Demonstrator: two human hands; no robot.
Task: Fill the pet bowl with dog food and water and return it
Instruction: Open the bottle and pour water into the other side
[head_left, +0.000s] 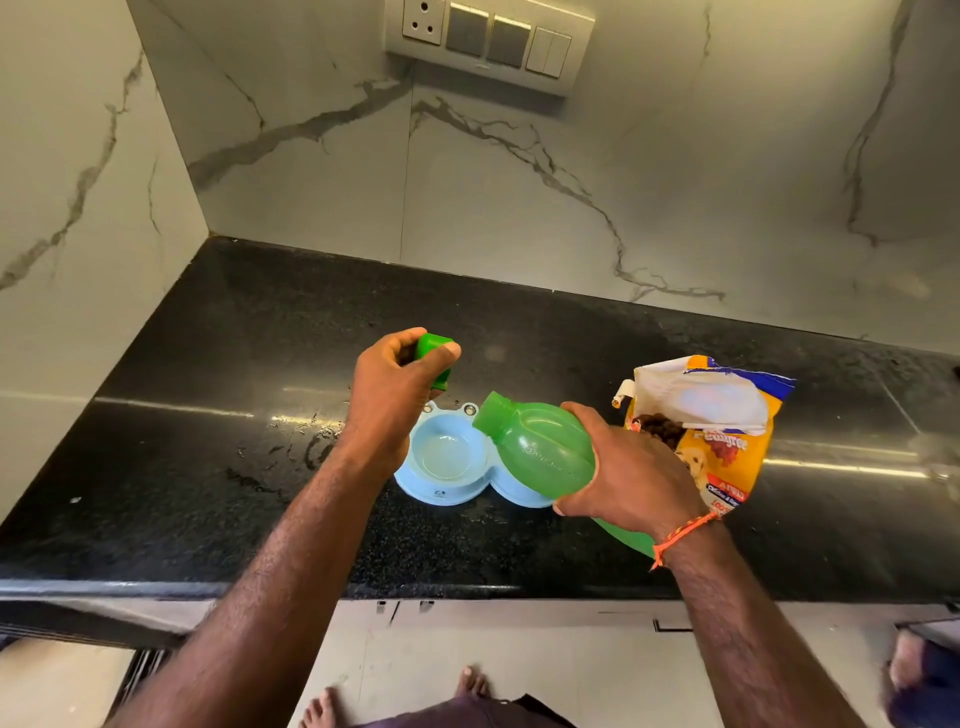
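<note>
A light blue double pet bowl (447, 462) sits on the black counter (208, 395). Its left cup holds a little water; its right cup is hidden behind the bottle. My right hand (628, 475) grips a green plastic bottle (540, 447), tilted with its open neck over the middle of the bowl. My left hand (392, 384) holds the green bottle cap (436, 358) above the bowl's left rim. An opened yellow dog food bag (722, 431) lies to the right of the bowl, brown kibble showing at its mouth.
Water drops lie on the counter left of the bowl. Marble walls (519, 208) close the back and left; a switch panel (488, 41) hangs above. The counter's front edge runs below my forearms. Another person's foot (909, 670) shows at the bottom right.
</note>
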